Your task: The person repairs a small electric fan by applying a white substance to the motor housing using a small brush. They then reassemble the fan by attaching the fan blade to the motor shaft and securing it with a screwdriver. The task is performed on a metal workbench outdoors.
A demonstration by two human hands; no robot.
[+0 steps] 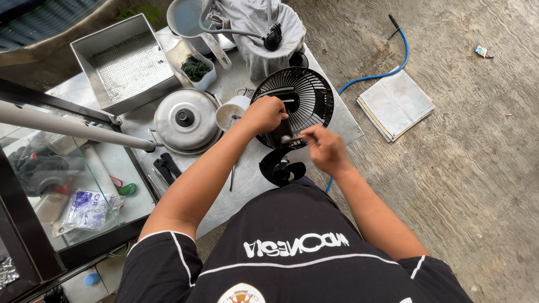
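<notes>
Gripping a small black fan on the bench, both hands closed.

Left hand (265,114) clasps the fan's motor housing (279,136) behind the round black grille (306,92); right hand (325,148) pinches a thin screwdriver (293,138) against it. Loose fan blade (279,167) lies just below, beside a lidded metal pot (185,119) on the bench (247,188).

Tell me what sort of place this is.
Probably an outdoor street food stall: a metal counter bearing a lidded pot and steel tray, a glass display case alongside, and bare concrete ground.
</notes>
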